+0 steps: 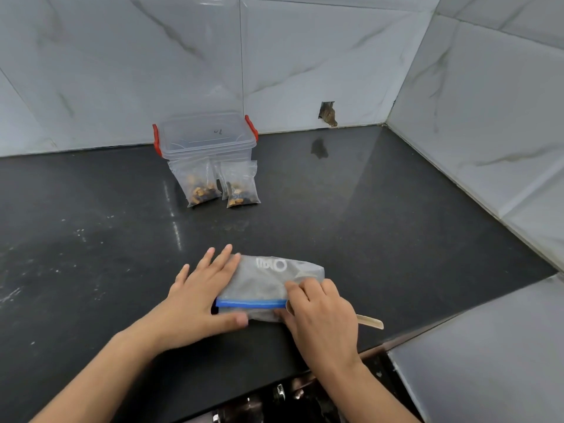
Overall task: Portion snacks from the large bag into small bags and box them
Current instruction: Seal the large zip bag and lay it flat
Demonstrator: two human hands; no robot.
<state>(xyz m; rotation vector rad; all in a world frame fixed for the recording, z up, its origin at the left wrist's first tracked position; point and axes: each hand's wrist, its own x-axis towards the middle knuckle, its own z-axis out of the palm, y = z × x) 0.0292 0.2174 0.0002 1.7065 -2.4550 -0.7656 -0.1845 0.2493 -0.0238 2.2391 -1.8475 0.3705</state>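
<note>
While the large bag point(268, 279) lies flat on the dark bench point(396, 227) near its front edge, the left hand point(198, 297) presses on its left end with fingers straight and spread. The right hand point(320, 309) pinches the right end of the blue zip strip point(250, 303) with curled fingers. Farther back, two filled small bags point(201, 186) lean against a clear box point(206, 137) with red clips. A pale handle point(370, 321) pokes out beside the right hand.

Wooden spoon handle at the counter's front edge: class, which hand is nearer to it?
Right. The right hand lies over the wooden spoon handle; the left hand rests across the bag.
</note>
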